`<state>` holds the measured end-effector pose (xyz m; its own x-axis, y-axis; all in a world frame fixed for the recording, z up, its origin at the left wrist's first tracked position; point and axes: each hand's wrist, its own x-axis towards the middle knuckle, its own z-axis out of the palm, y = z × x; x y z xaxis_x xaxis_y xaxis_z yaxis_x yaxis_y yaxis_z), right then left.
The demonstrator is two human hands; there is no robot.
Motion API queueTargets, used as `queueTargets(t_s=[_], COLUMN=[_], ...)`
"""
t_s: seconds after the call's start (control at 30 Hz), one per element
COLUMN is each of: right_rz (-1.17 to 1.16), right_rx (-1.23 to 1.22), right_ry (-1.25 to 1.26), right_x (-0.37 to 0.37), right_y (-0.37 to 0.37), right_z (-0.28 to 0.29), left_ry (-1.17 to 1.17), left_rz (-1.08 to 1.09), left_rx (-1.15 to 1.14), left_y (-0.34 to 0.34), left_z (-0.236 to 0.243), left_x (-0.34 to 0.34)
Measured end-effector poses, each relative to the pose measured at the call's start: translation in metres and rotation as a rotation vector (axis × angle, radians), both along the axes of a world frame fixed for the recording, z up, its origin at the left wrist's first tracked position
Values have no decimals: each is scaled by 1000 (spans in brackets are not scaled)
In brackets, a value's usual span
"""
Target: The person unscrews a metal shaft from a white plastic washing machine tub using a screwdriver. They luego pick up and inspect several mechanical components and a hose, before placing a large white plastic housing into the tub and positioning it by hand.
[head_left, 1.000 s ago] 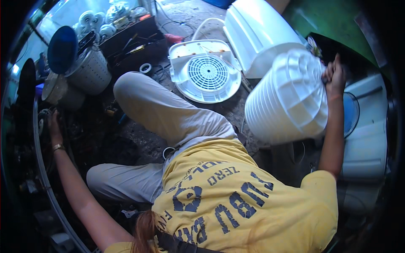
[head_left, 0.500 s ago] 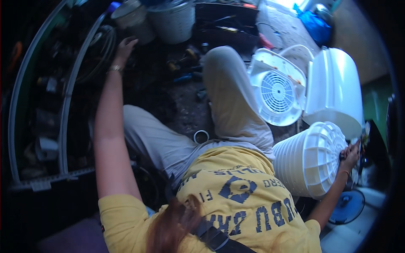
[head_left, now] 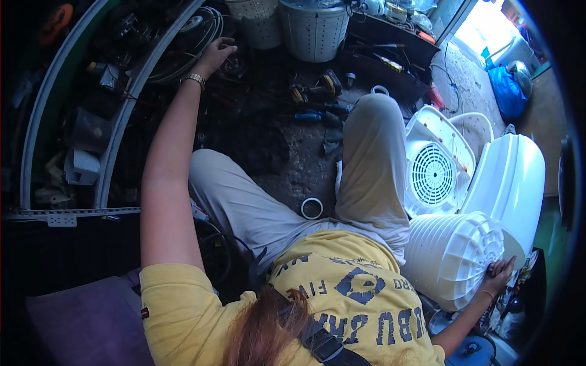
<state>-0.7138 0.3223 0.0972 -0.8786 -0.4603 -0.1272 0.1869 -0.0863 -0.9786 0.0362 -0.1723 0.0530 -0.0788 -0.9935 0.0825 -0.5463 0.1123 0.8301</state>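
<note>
My left arm stretches far forward to the left. My left hand [head_left: 218, 53] hangs in the air with its fingers apart and nothing visible in them, beside a coil of pale cable [head_left: 210, 30]. On my right, a white ribbed plastic drum [head_left: 436, 250] lies on its side, its spoked base facing right. My right hand [head_left: 499, 276] is at the middle of that base with fingers curled in; whatever they grip is hidden. Just beyond the drum lies a tall white plastic housing [head_left: 516, 177]. A white panel with a round grille [head_left: 434, 174] leans next to it.
White perforated buckets [head_left: 314, 33] stand ahead, beside a dark tool box [head_left: 390, 58]. A yellow-black power tool [head_left: 317, 85] and blue-handled tools [head_left: 308, 116] lie on the floor. A tape roll [head_left: 312, 208] sits between my legs. Metal shelf rails [head_left: 125, 104] run along the left.
The whole view has shifted, so things appear farther right and lower. My right hand is closer to the middle of the drum's base. My left arm is still outstretched.
</note>
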Motion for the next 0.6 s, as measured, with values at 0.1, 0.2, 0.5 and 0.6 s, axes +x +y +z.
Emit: queueTargets(t_s=[0.1,0.2,0.5,0.6], right_rz=[-53,144,-472,-566], right_rx=[47,-17,-36,52], right_ry=[44,34,176,150], right_x=[-2,-29,-22,-12], right_y=[1,46,103,95], right_z=[-7,-12,-11,16], left_ry=[-67,-76,-66,-127], left_rz=[-20,-63,47,39], left_rx=[-44,-25,266,277], left_y=[2,8,17,13], left_z=[-2,-17,-81,-85], left_x=[-8,-10,-7,-18])
